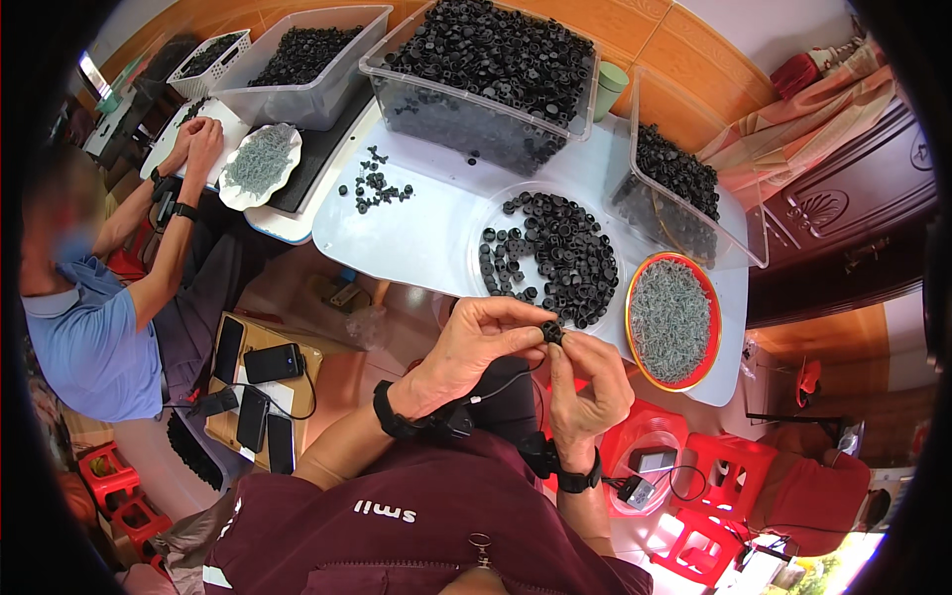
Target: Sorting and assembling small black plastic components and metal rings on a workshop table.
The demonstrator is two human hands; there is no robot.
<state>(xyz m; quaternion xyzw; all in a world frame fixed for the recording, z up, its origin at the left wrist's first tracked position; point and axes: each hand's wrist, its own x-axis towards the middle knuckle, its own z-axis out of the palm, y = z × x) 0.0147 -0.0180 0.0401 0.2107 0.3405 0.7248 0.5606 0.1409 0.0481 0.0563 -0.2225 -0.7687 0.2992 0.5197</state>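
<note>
My left hand (464, 349) and my right hand (589, 393) meet just over the table's near edge. Their thumbs and fingertips pinch one small black plastic part (552, 332) between them; the fingers cover much of it. Just beyond sits a clear round tray (480, 210) with many loose black round caps (573, 253). To the right of my hands, a red-rimmed plate (716, 332) is heaped with small grey screws (670, 319). Several small black pieces (375, 186) lie loose on the white tabletop (421, 243) at the left.
A big clear bin (466, 124) of black parts stands at the back, a second clear bin (674, 223) at the right. At left, another person (99, 307) works beside a white dish (238, 193) of screws. Phones (273, 364) lie on a box below; red stools (729, 476) stand right.
</note>
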